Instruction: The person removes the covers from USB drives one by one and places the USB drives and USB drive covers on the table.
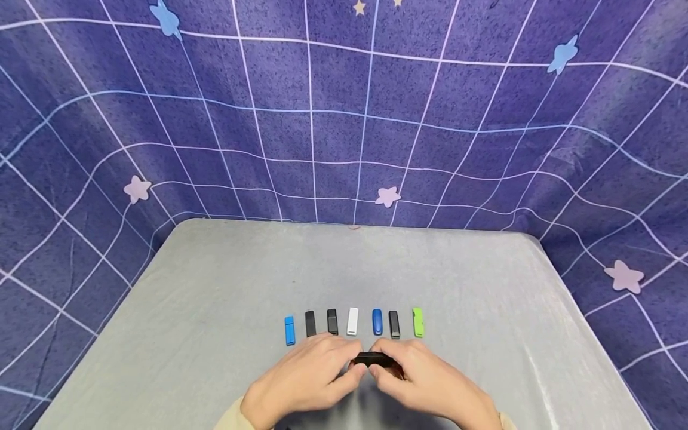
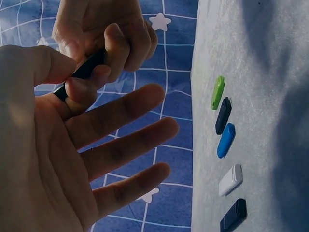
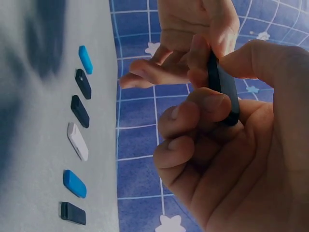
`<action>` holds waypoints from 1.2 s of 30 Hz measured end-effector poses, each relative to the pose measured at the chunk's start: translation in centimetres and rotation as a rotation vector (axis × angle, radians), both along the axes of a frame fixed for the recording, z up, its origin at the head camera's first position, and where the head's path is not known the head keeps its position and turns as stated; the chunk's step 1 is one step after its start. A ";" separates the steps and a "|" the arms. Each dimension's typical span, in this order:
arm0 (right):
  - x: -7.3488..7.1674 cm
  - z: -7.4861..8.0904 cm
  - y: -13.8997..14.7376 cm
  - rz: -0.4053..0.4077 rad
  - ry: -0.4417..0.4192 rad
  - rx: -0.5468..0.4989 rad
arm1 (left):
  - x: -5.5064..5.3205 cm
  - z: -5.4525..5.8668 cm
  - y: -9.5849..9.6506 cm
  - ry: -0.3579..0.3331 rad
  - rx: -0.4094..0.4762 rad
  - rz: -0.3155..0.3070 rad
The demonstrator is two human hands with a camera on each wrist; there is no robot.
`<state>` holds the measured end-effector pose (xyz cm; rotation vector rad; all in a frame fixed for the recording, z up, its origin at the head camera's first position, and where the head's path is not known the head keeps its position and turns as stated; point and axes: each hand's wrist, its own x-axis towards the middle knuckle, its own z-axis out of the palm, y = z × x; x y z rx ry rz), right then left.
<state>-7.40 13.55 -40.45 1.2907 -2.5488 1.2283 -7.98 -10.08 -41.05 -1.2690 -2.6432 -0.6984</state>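
Both hands hold one black USB flash drive (image 1: 373, 358) between them, raised above the near part of the table. My left hand (image 1: 312, 376) pinches one end between thumb and index finger; in the left wrist view its other fingers (image 2: 130, 150) spread out straight. At the other end my right hand (image 1: 430, 382) grips with thumb and curled fingers, which cover part of the drive (image 3: 226, 92). Just beyond the hands lies a row of similar drives: light blue (image 1: 289, 330), two black ones at the left, white (image 1: 352, 321), blue (image 1: 377, 322), black (image 1: 395, 324) and green (image 1: 418, 322).
A grey cloth covers the table (image 1: 226, 269). Purple-blue fabric (image 1: 338, 137) with grid lines and stars hangs behind it and along both sides. The black drive (image 1: 310, 323) second from left is partly overlapped by my left hand in the head view.
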 end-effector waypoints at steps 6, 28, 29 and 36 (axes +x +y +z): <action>-0.1 0.0 -0.2 0.016 -0.012 -0.012 | -0.1 0.2 -0.1 0.008 0.022 -0.032; -0.3 0.2 -0.3 0.047 0.018 0.076 | -0.3 -0.1 -0.1 0.013 -0.004 -0.035; -0.3 0.2 -0.3 0.043 0.019 0.081 | -0.3 -0.2 -0.1 0.009 -0.004 -0.028; -0.4 0.2 -0.3 0.041 0.014 0.092 | -0.1 -0.2 0.0 0.023 -0.010 0.003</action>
